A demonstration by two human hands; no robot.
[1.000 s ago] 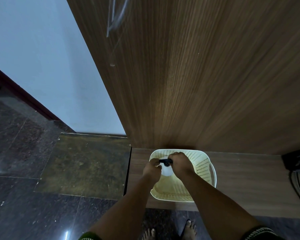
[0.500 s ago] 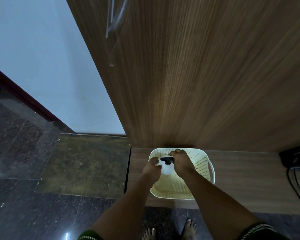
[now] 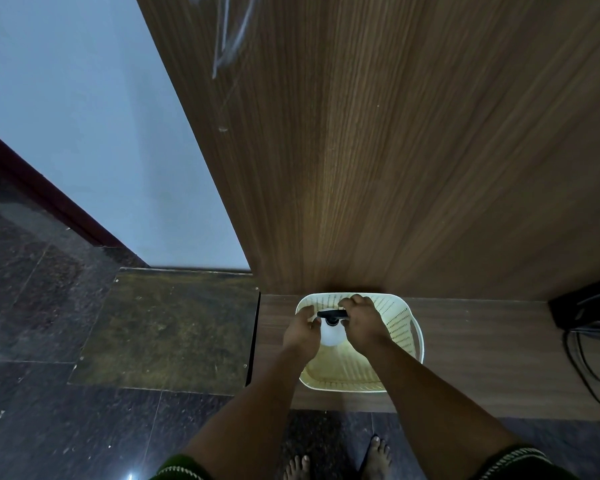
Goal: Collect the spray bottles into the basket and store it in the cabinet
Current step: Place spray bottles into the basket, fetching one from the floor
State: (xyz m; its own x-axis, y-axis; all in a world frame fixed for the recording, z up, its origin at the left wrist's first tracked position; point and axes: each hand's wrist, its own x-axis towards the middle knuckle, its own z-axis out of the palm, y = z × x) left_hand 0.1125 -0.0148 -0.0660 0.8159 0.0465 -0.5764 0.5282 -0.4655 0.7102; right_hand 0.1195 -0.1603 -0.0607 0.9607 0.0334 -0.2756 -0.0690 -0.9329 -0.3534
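A cream perforated plastic basket point(image 3: 400, 318) sits on a low wooden ledge against the wood-panelled cabinet front. Inside it stands a white spray bottle point(image 3: 330, 336) with a black trigger head. My left hand point(image 3: 300, 332) rests at the basket's left rim, touching the bottle's side. My right hand point(image 3: 362, 322) is curled over the bottle's black head from the right. Both forearms cover much of the basket's inside, so any other bottles there are hidden.
The wood panel point(image 3: 413, 150) rises straight behind the basket, with a metal handle point(image 3: 227, 32) high up. The wooden ledge point(image 3: 482, 348) carries a black device with cables point(image 3: 589, 327) at the right. Dark stone floor point(image 3: 49, 410) and a blue wall lie left; my bare feet show below.
My hands and the bottle have shifted slightly toward the basket's far end. The camera view has drifted a little; the basket stays in place.
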